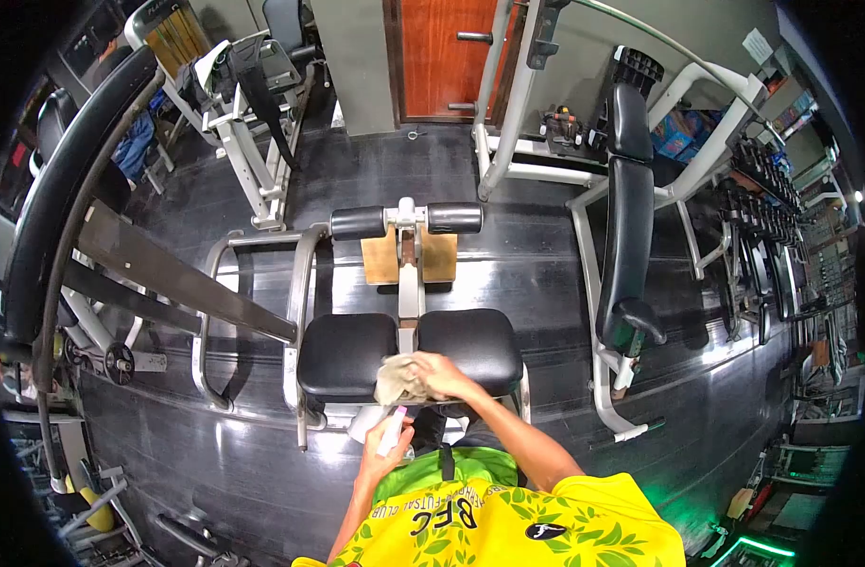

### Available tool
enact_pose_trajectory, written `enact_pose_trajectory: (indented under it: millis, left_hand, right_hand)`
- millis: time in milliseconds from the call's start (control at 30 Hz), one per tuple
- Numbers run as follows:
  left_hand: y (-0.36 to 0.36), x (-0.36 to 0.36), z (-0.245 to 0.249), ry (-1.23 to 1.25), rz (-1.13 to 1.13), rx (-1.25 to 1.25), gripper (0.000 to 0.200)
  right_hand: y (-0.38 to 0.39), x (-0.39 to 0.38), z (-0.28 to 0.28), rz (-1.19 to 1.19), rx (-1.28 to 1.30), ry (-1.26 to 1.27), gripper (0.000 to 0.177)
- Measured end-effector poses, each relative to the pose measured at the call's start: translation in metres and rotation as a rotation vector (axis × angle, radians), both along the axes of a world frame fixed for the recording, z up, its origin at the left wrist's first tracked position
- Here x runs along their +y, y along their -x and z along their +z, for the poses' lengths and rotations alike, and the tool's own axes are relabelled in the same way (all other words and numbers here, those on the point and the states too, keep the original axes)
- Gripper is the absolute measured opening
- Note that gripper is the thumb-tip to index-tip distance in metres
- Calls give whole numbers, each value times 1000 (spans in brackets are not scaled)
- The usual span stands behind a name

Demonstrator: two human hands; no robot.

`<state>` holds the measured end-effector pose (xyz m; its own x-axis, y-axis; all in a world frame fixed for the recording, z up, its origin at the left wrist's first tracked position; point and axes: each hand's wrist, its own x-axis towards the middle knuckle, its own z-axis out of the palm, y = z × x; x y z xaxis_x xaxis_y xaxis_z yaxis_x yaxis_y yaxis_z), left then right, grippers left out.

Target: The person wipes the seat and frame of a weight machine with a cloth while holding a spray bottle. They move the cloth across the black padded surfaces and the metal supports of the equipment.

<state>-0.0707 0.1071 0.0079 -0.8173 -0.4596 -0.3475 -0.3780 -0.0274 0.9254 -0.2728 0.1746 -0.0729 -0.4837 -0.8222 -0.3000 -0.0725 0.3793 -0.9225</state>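
A crumpled beige cloth (400,380) is in my right hand (440,375), over the near inner edges of two black padded cushions. The left cushion (346,352) and the right cushion (472,348) sit side by side on a gym machine. Closer to my body, my left hand (383,457) is wrapped around a white bottle (392,433) with a pinkish top, tilted upward. The lower part of the bottle is hidden by the fingers.
Black rollers (357,224) and a wooden footplate (439,257) lie beyond the cushions. A long grey beam (187,274) slants in from the left. At right stands a black padded bench (626,246), with a dumbbell rack (768,213) farther off. A red-brown door (447,61) is at the back.
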Motion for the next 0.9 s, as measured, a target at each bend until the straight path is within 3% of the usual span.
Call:
enact_pose_trajectory:
  millis: [33, 100, 133, 167, 300, 333, 367, 433, 467, 500, 533, 567, 600, 633, 800, 900]
  left_hand:
    - [0, 0, -1, -6, 4, -12, 16]
    - [-3, 0, -3, -9, 20, -11, 16]
    - [-6, 1, -3, -11, 28, -7, 17]
    - [-8, 1, -4, -12, 30, -15, 17]
    - [-14, 5, -5, -21, 35, -44, 17]
    - [-15, 5, -5, -33, 46, -46, 17]
    - [-18, 5, -6, -27, 47, -53, 17]
    - [-20, 6, -10, 12, 36, -53, 18]
    - [-20, 6, -13, 7, 32, -55, 18]
    - [-21, 6, -16, -20, 35, -71, 18]
    - [-22, 7, -18, -45, 34, -87, 19]
    - [-19, 7, -20, -50, 25, -84, 19]
    - [-17, 8, -21, -38, 13, -77, 19]
    - [-13, 8, -19, -22, 3, -71, 19]
    - [5, 9, -5, -52, 18, -24, 18]
    - [12, 9, -3, -47, 7, 10, 18]
  right_hand:
    - [9, 9, 0, -96, -240, 101, 26]
    - [50, 28, 2, -220, 127, 67, 24]
    - [71, 37, 19, -329, 118, -28, 23]
    - [91, 47, -3, -448, 350, -103, 28]
    - [140, 58, -60, -578, 522, -513, 31]
    - [139, 51, -72, -555, 432, -607, 34]
    - [136, 44, -93, -446, 741, -509, 37]
    - [119, 11, -118, -295, 764, -282, 30]
    - [96, -12, -70, -208, 692, -261, 30]
    - [78, -28, -88, -201, 771, -95, 31]
    - [60, -39, -68, -94, 800, -39, 30]
    - [42, -46, -67, 74, 706, 7, 28]
    - [23, -56, -62, 161, 770, -123, 28]
    - [9, -51, -56, 152, 870, -159, 27]
    - [-2, -5, -33, 253, 734, 26, 33]
    - [-6, 29, 9, 300, 625, 111, 36]
